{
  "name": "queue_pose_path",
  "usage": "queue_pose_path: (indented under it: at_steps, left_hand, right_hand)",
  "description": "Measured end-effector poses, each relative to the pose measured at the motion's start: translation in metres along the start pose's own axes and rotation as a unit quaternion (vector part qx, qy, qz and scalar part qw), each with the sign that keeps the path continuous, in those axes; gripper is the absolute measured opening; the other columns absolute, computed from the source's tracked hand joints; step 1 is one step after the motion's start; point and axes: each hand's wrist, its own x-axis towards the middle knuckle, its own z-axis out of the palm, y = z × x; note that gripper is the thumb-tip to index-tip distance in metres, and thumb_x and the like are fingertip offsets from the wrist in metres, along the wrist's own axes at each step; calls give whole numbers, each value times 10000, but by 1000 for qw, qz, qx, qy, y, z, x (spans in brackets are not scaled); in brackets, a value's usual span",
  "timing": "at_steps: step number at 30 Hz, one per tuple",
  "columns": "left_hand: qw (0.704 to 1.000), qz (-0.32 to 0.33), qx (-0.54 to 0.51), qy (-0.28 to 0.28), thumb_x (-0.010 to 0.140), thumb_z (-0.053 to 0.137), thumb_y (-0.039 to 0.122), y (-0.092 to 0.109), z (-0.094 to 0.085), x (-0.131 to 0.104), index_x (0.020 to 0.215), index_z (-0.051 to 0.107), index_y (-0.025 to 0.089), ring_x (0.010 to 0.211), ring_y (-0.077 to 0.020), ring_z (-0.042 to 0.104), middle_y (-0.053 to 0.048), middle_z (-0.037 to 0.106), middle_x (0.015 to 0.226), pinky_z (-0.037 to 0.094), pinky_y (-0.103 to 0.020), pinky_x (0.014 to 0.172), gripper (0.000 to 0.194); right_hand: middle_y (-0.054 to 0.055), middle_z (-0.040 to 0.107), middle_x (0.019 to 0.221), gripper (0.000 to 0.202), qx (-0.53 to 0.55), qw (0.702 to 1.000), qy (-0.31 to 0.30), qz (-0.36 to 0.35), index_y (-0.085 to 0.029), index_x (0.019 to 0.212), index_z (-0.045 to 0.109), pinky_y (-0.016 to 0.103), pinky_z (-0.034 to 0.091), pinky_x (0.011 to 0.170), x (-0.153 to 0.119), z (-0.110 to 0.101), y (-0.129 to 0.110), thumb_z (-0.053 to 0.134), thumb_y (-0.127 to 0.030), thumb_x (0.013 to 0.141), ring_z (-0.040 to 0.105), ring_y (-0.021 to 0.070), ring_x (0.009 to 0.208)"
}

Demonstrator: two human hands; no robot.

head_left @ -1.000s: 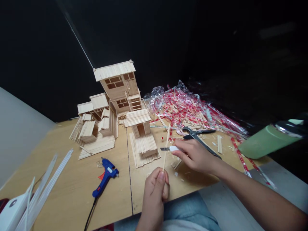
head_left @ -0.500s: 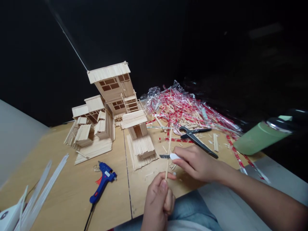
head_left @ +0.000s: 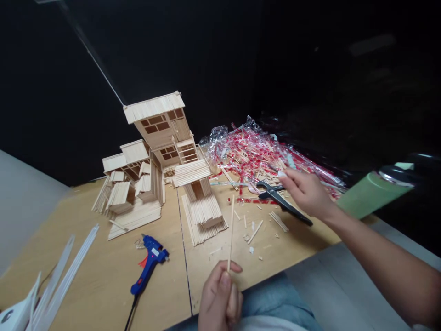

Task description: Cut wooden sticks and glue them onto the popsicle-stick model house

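Low in the view, my left hand (head_left: 220, 292) pinches a thin wooden stick (head_left: 232, 230) that points up and away from me. My right hand (head_left: 306, 191) is closed round a small knife (head_left: 281, 174), whose white part and dark tip show past the fingers. It hovers over the black-handled pliers (head_left: 285, 204). A model house (head_left: 160, 122) made of wooden sticks stands at the back left, with a smaller stick-built part (head_left: 203, 207) in front of it. Short stick pieces (head_left: 255, 231) lie between my hands.
A blue glue gun (head_left: 148, 266) lies at the left, its cord running off the near edge. Clear plastic strips (head_left: 72, 271) are farther left. Behind the pliers spreads a heap of red-and-clear wrappers and sticks (head_left: 255, 147). A green bottle (head_left: 374, 193) leans at the right.
My right hand has moved with the knife away from the stick, up and to the right. Stick pieces it covered now show. My left hand, still holding the stick, has shifted slightly left and down.
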Motion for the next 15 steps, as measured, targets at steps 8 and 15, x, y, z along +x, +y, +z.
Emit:
queue_pose_path:
  at_steps: [8, 15]
  left_hand:
    - [1000, -3, 17, 10, 963, 524, 423, -6, 10, 9, 996, 592, 187, 302, -19, 78, 144, 173, 381, 163, -115, 345, 248]
    - [996, -8, -63, -58, 981, 496, 384, -7, 1, 1, 1016, 598, 193, 260, -20, 67, 146, 175, 363, 167, -101, 300, 219]
  right_hand:
    - [-30, 494, 604, 233, 73, 952, -206, -215, -214, 811, 455, 266, 295, 526, -52, 28, -62, 375, -315, 1005, 466, 131, 514]
    - [-39, 448, 550, 316, 1, 998, -48, -48, -232, 708, 405, 272, 250, 507, -15, 13, -9, 385, -357, 998, 417, 131, 473]
